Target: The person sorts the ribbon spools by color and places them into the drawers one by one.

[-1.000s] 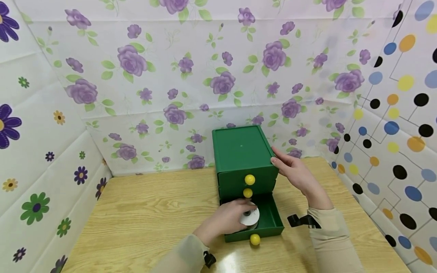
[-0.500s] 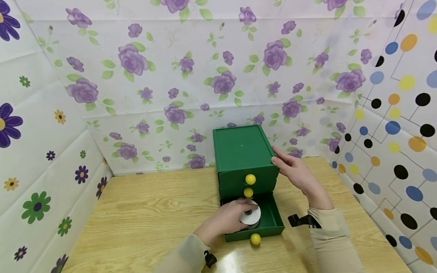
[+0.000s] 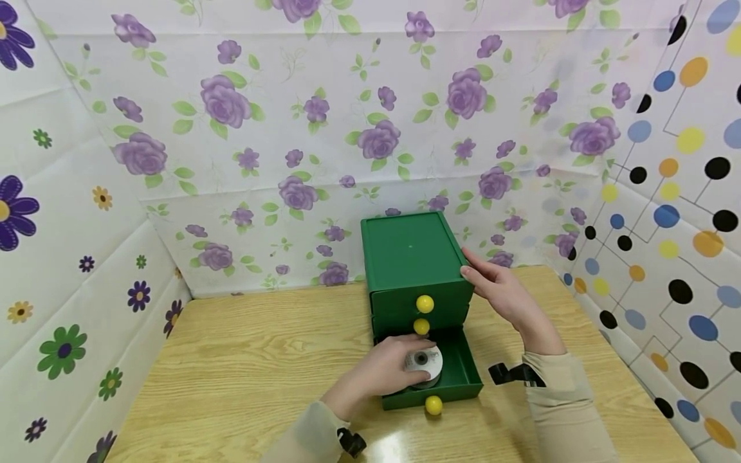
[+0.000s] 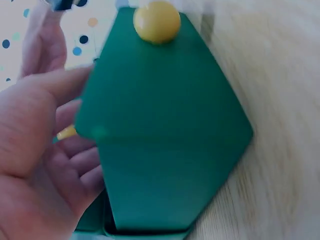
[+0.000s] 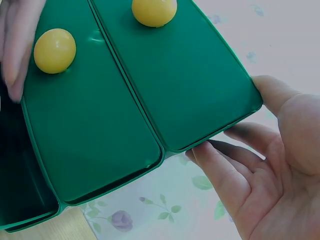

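Observation:
A small green drawer cabinet (image 3: 411,247) with yellow knobs stands on the table. Its bottom drawer (image 3: 469,360) is pulled out. Inside lies a round stack of white-topped discs (image 3: 418,361) with a dark hub, like CDs. My left hand (image 3: 384,366) reaches into the drawer, fingers over the far edge of the stack and thumb lying across its near right part. In the left wrist view, the drawer front hides the stack from sight. My right hand (image 3: 503,292) rests against the cabinet's upper right side, thumb at the front top corner, fingers (image 5: 217,170) extended along the side.
The upper drawers, with a top knob (image 3: 425,304) and a middle knob (image 3: 421,326), are closed. The wooden table (image 3: 272,360) ends at a flowered back cloth (image 3: 289,154). A dotted cloth (image 3: 666,257) hangs at the right.
The left thumb has come up over the top of the disc stack, and the hand and wrist have shifted slightly left. More of the hub now shows. The right hand keeps its place.

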Demonstrator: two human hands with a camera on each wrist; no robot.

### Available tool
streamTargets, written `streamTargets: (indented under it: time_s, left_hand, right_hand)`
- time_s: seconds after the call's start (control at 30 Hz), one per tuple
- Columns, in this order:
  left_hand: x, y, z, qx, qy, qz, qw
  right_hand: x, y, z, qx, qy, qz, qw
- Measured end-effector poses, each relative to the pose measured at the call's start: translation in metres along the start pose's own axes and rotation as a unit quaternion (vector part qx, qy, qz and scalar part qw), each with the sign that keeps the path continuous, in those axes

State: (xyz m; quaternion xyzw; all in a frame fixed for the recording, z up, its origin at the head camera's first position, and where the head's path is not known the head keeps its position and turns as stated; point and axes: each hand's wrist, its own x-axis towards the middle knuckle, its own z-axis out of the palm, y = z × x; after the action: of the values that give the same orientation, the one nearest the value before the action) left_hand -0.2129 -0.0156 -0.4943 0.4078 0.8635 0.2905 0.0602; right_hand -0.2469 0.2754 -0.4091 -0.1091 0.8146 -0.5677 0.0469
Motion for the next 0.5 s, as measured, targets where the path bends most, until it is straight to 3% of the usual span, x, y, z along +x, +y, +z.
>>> streamTargets:
  time_s: [0.13, 0.27, 0.37, 0.5]
  left_hand:
    - [-0.006, 0.009, 0.004, -0.095, 0.073, -0.021, 0.9926]
    - [-0.014, 0.018, 0.007, -0.215, 0.113, -0.024, 0.9698]
    - [-0.019, 0.026, 0.008, -0.29, 0.111, -0.029, 0.9501]
    - [-0.027, 0.035, 0.013, -0.353, 0.065, -0.039, 0.9325]
  right_hand:
    - [0.0, 0.0, 0.0, 0.001, 0.0, 0.001, 1.0]
    - [0.0, 0.001, 0.0, 0.0, 0.0, 0.001, 1.0]
    - [0.001, 0.001, 0.0, -0.004, 0.002, 0.001, 1.0]
    - [0.0, 0.0, 0.0, -0.009, 0.005, 0.003, 1.0]
